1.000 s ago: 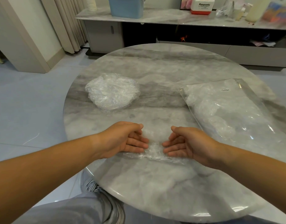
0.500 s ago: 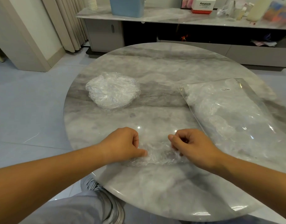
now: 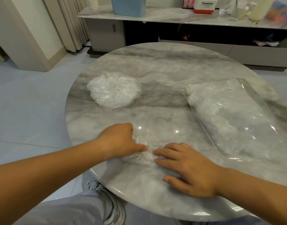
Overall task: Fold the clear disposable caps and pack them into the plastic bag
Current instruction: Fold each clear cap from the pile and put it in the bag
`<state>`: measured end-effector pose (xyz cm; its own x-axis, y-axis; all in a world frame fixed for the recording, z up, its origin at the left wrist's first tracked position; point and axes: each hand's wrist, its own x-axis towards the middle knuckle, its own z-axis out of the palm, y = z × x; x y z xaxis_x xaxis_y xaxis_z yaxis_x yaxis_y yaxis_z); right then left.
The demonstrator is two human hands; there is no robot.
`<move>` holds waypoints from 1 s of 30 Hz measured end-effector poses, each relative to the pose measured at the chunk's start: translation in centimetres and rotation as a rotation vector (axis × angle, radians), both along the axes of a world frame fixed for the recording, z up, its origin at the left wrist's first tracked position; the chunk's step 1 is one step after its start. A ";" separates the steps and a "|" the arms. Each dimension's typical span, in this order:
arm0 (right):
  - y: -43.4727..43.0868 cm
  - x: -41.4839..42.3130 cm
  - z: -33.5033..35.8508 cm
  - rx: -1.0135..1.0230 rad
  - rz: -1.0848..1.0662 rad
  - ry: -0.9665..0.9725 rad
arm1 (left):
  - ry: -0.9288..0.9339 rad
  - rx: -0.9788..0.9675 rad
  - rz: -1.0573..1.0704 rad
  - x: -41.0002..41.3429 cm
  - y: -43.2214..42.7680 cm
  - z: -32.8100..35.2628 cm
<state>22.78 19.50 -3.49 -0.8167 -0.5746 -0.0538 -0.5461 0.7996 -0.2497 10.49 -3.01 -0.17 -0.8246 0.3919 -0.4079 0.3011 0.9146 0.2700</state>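
A folded clear cap [image 3: 143, 157] lies as a narrow crumpled strip near the table's front edge. My left hand [image 3: 121, 140] has its fingers curled over the strip's left end, with the thumb stretched along it. My right hand [image 3: 186, 166] lies flat with straight fingers pressing the strip's right end. A pile of clear caps [image 3: 114, 90] sits at the table's left middle, apart from both hands. The clear plastic bag [image 3: 240, 117] lies flat on the right with caps inside.
The round marble table [image 3: 163, 62] ends just below my hands, with my knee and shoe under its edge. A low marble console [image 3: 180, 15] behind it carries a blue bin, bottles and a white box. Curtains hang at the far left.
Both hands first closed over the cap and drew it in. The right hand has since flattened out and now presses down; the left stays curled on the cap, which is now a narrower strip.
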 end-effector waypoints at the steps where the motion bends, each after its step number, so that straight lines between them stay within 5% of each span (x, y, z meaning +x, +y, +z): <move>1: 0.0 0.1 -0.2 0.007 -0.003 -0.001 | -0.025 0.011 0.008 -0.2 -0.1 0.1; 6: -0.2 0.1 -0.2 0.006 -0.033 -0.037 | -0.200 0.219 0.094 -0.3 -0.7 -0.1; 12: -0.2 0.4 -0.3 -0.035 -0.073 -0.021 | -0.756 0.674 0.414 1.0 -0.2 1.1; 16: -0.4 0.5 -0.3 0.014 -0.088 0.008 | -0.903 0.896 0.563 1.6 1.1 1.1; 19: -0.1 0.8 0.2 0.033 -0.080 -0.020 | -0.962 0.935 0.608 2.0 1.9 0.6; 24: 1.8 2.1 1.6 -0.245 -0.156 0.030 | -0.971 0.852 0.626 2.4 2.3 -0.3; 27: 2.3 1.7 2.1 -0.268 -0.446 0.046 | -0.969 0.846 0.627 2.2 2.3 -0.3; 30: 1.2 0.2 2.9 -0.263 -0.764 -0.152 | -0.979 0.838 0.611 2.4 2.7 0.1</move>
